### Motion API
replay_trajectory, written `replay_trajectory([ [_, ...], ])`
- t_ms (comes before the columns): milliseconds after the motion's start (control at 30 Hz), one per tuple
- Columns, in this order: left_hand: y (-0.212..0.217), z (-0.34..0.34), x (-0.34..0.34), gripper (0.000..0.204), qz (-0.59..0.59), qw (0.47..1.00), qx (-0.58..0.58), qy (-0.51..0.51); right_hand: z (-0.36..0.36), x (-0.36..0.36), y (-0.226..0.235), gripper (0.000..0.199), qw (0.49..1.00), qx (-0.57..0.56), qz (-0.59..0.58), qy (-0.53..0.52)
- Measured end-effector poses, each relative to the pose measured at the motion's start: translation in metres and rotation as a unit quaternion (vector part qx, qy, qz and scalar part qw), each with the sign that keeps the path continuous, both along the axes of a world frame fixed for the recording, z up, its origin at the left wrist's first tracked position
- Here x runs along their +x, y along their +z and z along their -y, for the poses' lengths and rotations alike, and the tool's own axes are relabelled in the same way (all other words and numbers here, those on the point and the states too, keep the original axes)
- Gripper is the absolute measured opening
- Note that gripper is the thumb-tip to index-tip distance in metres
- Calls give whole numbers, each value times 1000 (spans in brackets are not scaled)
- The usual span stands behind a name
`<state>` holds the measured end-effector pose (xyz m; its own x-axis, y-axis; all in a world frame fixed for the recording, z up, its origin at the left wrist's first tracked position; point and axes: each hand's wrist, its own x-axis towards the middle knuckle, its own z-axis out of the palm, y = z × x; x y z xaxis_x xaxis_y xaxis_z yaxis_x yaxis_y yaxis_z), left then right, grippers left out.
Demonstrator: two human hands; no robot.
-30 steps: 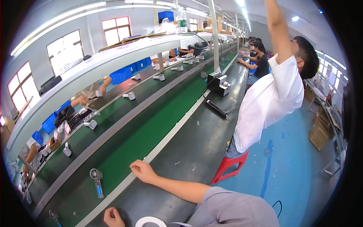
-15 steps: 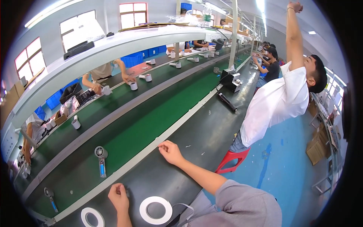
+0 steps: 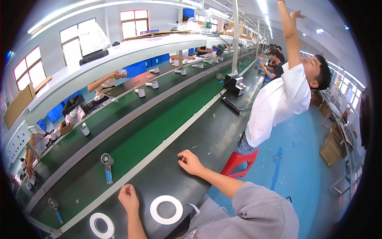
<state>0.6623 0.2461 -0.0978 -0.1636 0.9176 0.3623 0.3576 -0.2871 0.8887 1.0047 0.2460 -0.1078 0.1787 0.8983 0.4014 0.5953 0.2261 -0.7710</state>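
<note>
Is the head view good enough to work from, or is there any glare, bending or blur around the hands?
Head view: sharp at the left hand, right hand and white tape ring; ceiling strip lights blow out white; the green belt and shelf edge bow with the fisheye; corners are black.

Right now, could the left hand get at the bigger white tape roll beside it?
Probably yes: the left hand rests on the dark bench right beside the tape roll, with nothing lying between them.

A long green conveyor belt (image 3: 131, 147) under a white shelf (image 3: 119, 55) (windows (image 3: 134, 23) behind), blue floor (image 3: 302, 159).
</note>
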Motion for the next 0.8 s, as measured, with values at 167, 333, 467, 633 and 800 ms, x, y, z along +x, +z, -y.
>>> replay_trajectory([
  [167,-1,-2,1,10,-4,1000,5,-11,69,22,2,49,966,-36,249,-65],
  [333,-1,-4,6,11,1,999,-17,-29,78,24,1,68,938,-82,323,-101],
  [467,0,-2,6,11,4,999,-27,-33,65,26,10,74,926,-118,355,-58],
  [633,-1,1,4,10,12,998,-51,-28,38,29,11,77,923,-108,370,-8],
  [800,5,6,3,9,-2,998,-54,-40,14,30,13,77,921,-100,376,21],
])
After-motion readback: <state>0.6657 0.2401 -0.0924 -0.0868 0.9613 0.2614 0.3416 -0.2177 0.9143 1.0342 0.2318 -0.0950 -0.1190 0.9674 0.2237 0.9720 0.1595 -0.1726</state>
